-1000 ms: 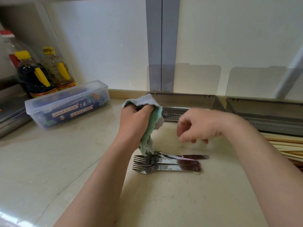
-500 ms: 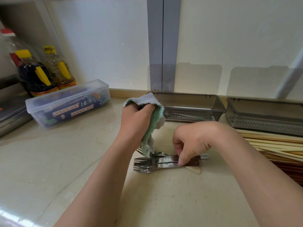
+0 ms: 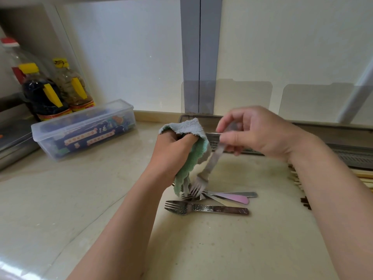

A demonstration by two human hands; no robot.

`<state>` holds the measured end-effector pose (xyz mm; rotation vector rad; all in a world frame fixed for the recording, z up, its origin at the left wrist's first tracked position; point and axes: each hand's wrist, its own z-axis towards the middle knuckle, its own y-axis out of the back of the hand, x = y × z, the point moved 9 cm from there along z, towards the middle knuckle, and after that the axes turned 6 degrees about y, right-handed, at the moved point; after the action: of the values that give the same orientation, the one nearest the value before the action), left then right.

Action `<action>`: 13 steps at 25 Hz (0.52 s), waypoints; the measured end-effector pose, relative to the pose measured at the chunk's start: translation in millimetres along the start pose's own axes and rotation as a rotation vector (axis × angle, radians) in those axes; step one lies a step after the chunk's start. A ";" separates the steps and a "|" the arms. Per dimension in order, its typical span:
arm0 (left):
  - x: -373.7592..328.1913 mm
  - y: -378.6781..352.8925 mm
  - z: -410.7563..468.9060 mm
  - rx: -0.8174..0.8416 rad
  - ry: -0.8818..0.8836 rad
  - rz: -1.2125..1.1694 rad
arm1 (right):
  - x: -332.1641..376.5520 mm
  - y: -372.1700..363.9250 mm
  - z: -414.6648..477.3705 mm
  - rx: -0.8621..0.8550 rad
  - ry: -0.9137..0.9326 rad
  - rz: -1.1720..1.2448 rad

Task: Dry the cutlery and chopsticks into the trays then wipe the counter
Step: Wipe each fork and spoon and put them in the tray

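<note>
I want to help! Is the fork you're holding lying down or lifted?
Lifted: the right hand pinches the fork by its handle, tines pointing down.

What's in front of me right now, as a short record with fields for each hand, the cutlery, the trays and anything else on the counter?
left hand: grips a green cloth
right hand: pinches a fork by its handle, tines hanging down beside the cloth
loose cutlery: lies on the counter below the hands
trays: grey, along the back wall
chopsticks: piled at the right edge
other: clear box, bottles, back left
</note>
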<state>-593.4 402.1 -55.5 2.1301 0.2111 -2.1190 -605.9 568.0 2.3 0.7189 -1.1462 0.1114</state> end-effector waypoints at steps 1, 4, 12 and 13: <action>0.2 -2.8 -0.8 0.025 0.001 0.000 | 3.0 6.3 1.2 -0.087 0.033 0.112; -2.6 -9.8 -4.8 0.107 0.023 -0.066 | 4.5 6.2 4.8 -0.212 0.063 0.265; -5.7 -18.1 -7.0 0.220 0.009 -0.166 | 4.0 -24.1 11.7 -0.198 0.056 0.021; -5.2 -16.2 -6.0 0.204 0.001 -0.160 | 3.0 -23.7 11.8 -0.212 0.051 0.015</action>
<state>-590.6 419.1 -50.1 2.2965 0.1784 -2.3190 -603.7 542.0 -3.5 0.5162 -1.0962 0.0202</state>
